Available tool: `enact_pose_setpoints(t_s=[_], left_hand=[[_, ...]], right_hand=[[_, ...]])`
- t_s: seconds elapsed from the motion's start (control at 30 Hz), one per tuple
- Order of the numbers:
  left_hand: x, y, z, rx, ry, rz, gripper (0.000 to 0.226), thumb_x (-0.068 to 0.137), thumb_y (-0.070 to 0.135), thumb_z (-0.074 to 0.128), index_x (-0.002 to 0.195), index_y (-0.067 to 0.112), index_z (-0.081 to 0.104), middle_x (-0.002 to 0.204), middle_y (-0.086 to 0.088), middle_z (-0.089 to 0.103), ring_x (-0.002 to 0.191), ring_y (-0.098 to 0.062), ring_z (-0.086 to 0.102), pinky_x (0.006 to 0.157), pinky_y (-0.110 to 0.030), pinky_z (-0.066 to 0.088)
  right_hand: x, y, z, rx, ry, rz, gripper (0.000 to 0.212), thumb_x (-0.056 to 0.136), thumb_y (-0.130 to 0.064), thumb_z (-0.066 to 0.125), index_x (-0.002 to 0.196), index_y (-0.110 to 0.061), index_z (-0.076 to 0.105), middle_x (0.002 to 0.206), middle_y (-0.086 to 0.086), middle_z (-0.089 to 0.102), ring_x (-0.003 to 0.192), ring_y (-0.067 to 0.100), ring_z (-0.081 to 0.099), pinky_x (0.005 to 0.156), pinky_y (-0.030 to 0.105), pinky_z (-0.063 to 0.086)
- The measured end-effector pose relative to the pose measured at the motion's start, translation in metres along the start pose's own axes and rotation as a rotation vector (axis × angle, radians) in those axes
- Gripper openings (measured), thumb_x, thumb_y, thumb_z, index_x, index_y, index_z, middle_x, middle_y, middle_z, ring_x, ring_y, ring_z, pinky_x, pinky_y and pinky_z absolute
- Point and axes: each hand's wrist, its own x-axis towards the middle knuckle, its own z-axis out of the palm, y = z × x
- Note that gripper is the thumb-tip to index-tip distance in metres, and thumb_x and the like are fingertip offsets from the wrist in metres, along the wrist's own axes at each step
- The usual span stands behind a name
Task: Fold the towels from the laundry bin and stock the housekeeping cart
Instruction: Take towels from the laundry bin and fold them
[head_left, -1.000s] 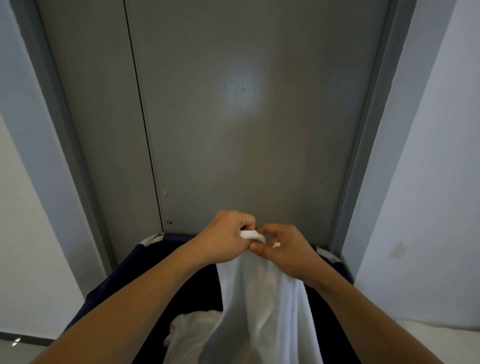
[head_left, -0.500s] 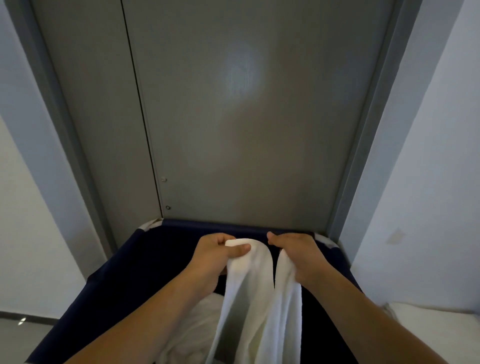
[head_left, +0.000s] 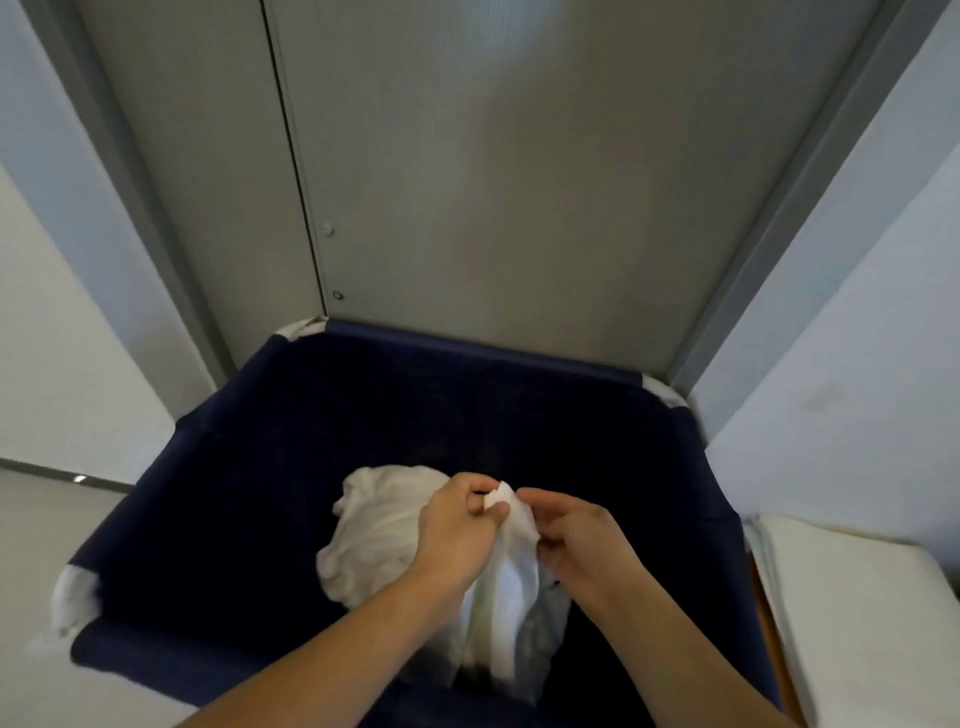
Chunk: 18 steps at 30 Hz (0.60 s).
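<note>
A white towel (head_left: 506, 587) hangs down between my hands over the dark blue laundry bin (head_left: 467, 358). My left hand (head_left: 457, 535) pinches the towel's top corner between thumb and fingers. My right hand (head_left: 576, 545) sits just to the right, fingers curled round the towel's edge. A second crumpled white towel (head_left: 374, 535) lies inside the bin, left of my left hand. The held towel's lower end disappears into the bin behind my forearms.
A grey metal door (head_left: 493, 182) in a grey frame stands right behind the bin. White walls flank it on both sides. A white folded cloth on a surface (head_left: 852, 613) sits at the right edge. Pale floor (head_left: 41, 519) shows at the left.
My view has tilted downward, showing the whole bin. Both hands have dropped lower over the bin and come back together at the towel's top corner after holding two folds apart.
</note>
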Motion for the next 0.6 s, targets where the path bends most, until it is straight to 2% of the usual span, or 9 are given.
enact_pose_setpoints(t_s=[0.1, 0.17, 0.27, 0.33, 0.5, 0.6], left_hand=[[-0.003, -0.021, -0.003, -0.029, -0.018, -0.048, 0.011, 0.093, 0.02, 0.071, 0.097, 0.03, 0.068, 0.092, 0.006, 0.072, 0.092, -0.01, 0.067, 0.081, -0.027, 0.055], [-0.004, -0.034, -0.005, -0.046, -0.053, -0.099, 0.009, 0.094, 0.018, 0.071, 0.095, 0.026, 0.068, 0.088, 0.004, 0.07, 0.086, -0.01, 0.066, 0.074, -0.023, 0.051], [-0.005, -0.052, -0.007, -0.048, -0.101, -0.145, 0.008, 0.093, 0.015, 0.072, 0.096, 0.022, 0.07, 0.083, 0.001, 0.068, 0.078, -0.008, 0.063, 0.066, -0.017, 0.046], [-0.005, -0.063, -0.009, -0.061, -0.127, -0.177, 0.006, 0.092, 0.016, 0.073, 0.094, 0.021, 0.071, 0.084, -0.002, 0.071, 0.08, -0.011, 0.066, 0.068, -0.02, 0.048], [-0.006, -0.083, -0.015, -0.141, -0.155, -0.233, 0.005, 0.091, 0.02, 0.076, 0.094, 0.019, 0.072, 0.09, -0.005, 0.076, 0.094, -0.02, 0.073, 0.083, -0.036, 0.059], [-0.008, -0.095, -0.019, -0.203, -0.186, -0.284, 0.005, 0.094, 0.018, 0.071, 0.099, 0.017, 0.071, 0.095, -0.01, 0.077, 0.094, -0.021, 0.072, 0.081, -0.033, 0.057]], right_hand=[[0.0, 0.024, -0.008, -0.039, -0.054, 0.032, 0.044, 0.089, 0.021, 0.042, 0.096, -0.002, 0.079, 0.107, 0.021, 0.074, 0.097, 0.03, 0.074, 0.081, 0.035, 0.06], [0.003, 0.042, -0.016, -0.115, -0.058, 0.047, 0.044, 0.087, 0.025, 0.045, 0.103, -0.002, 0.076, 0.108, 0.021, 0.074, 0.1, 0.032, 0.073, 0.087, 0.039, 0.059], [0.005, 0.06, -0.018, -0.24, -0.055, 0.016, 0.032, 0.085, 0.019, 0.062, 0.105, -0.002, 0.075, 0.101, 0.018, 0.076, 0.097, 0.03, 0.074, 0.083, 0.036, 0.059], [0.006, 0.072, -0.014, -0.333, -0.019, -0.036, 0.027, 0.083, 0.013, 0.07, 0.1, -0.007, 0.078, 0.094, 0.012, 0.078, 0.095, 0.028, 0.075, 0.083, 0.033, 0.059], [0.004, 0.097, -0.006, -0.413, -0.001, -0.08, 0.035, 0.088, 0.017, 0.061, 0.1, -0.011, 0.078, 0.095, 0.006, 0.079, 0.093, 0.021, 0.076, 0.087, 0.034, 0.06], [-0.001, 0.112, -0.003, -0.495, 0.006, -0.163, 0.041, 0.086, 0.019, 0.061, 0.102, -0.015, 0.077, 0.099, 0.004, 0.078, 0.095, 0.015, 0.075, 0.084, 0.027, 0.06]])
